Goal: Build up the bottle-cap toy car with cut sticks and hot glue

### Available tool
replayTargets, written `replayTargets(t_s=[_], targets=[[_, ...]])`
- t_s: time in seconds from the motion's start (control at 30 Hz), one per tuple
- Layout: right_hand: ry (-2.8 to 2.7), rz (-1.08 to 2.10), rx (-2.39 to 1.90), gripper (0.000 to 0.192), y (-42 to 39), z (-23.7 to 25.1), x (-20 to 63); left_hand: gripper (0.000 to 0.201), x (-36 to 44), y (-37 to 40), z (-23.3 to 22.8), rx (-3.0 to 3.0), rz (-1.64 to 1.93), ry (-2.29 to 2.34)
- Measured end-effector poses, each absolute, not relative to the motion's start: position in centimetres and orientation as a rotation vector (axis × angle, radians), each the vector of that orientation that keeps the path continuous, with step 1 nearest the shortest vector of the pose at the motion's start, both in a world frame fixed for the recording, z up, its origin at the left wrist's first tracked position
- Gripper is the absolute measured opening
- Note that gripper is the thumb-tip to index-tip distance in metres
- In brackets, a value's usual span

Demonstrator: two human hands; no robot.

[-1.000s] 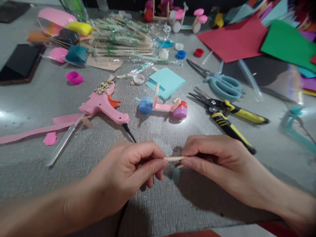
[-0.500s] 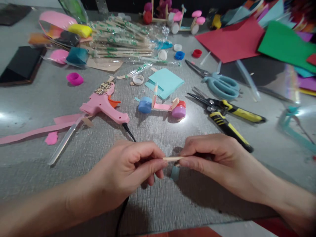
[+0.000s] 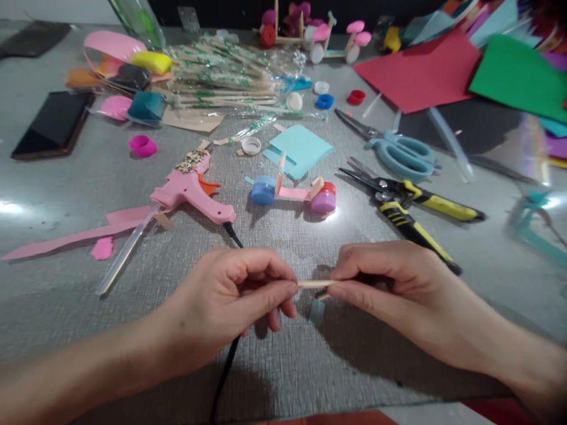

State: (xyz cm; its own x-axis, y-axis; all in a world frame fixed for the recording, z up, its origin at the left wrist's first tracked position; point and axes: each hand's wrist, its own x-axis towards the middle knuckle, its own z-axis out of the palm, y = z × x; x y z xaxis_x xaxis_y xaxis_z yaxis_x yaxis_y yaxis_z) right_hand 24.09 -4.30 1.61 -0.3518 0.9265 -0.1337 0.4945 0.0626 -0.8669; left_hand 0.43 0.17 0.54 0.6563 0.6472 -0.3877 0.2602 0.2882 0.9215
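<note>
Pinching a stick (image 3: 313, 284) end to end, left hand (image 3: 230, 298) and right hand (image 3: 390, 283).
Fingers of both closed tight on it, near the table's (image 3: 66, 295) front edge; blue scrap (image 3: 316, 313) hangs beneath.

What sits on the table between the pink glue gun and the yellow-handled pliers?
In the head view, a small cart of bottle caps and wooden sticks lies between the glue gun and the pliers.

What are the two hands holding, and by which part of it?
A thin wooden stick: the left hand pinches one end, the right hand the other end, its middle bare.
</note>
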Motion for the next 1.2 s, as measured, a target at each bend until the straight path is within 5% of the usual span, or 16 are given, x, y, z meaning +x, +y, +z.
replayTargets(t_s=[0.4, 0.77, 1.2], targets=[[-1.947, 1.157, -1.369, 0.023, -4.3, 1.6, 23.7, 0.019, 0.6, -0.1, 0.5, 1.454, 0.272, 0.919], [-1.484, 1.879, -1.287, 0.03, -3.2, 1.4, 24.6, 0.018, 0.2, -0.2, 0.8, 1.531, 0.286, 0.911], [-1.538, 1.709, -1.343, 0.022, -3.2, 1.3, 24.2, 0.016, 0.8, -0.2, 0.4, 1.448, 0.292, 0.902]])
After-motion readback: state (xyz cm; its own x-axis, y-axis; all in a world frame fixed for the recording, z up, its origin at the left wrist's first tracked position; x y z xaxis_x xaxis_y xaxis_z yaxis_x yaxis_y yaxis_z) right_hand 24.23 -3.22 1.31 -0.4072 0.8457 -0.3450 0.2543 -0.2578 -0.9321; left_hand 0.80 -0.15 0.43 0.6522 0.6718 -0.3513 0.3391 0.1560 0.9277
